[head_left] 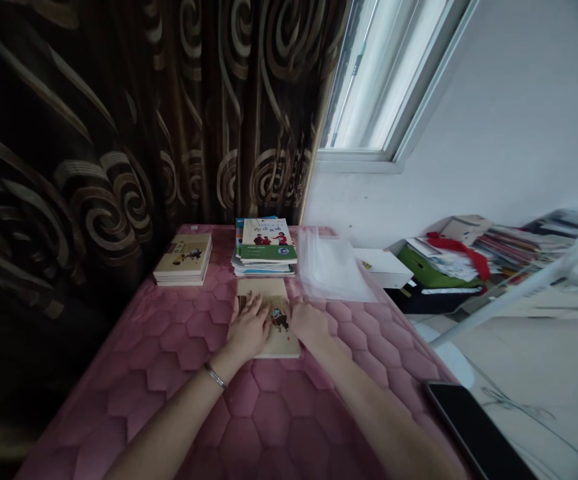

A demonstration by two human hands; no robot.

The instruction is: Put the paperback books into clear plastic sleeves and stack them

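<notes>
A beige book (279, 347) with a small painted picture on its cover lies flat in front of me on the pink quilted cover (193, 333). My left hand (249, 328), with a silver bracelet at the wrist, rests on the left part of the book, fingers spread over it. At the book's right edge, my right hand (309, 323) is closed, its fingers curled against that edge; the fingertips are partly hidden. Just beyond the book stands a stack of booklets (269, 250), a green and white one on top.
At the far left lies a stack of beige books (183, 260). Clear plastic sleeves (333, 270) lie right of the booklets, near a white box (383, 268). A black phone (476, 430) is at the right edge. A dark patterned curtain (229, 107) hangs behind.
</notes>
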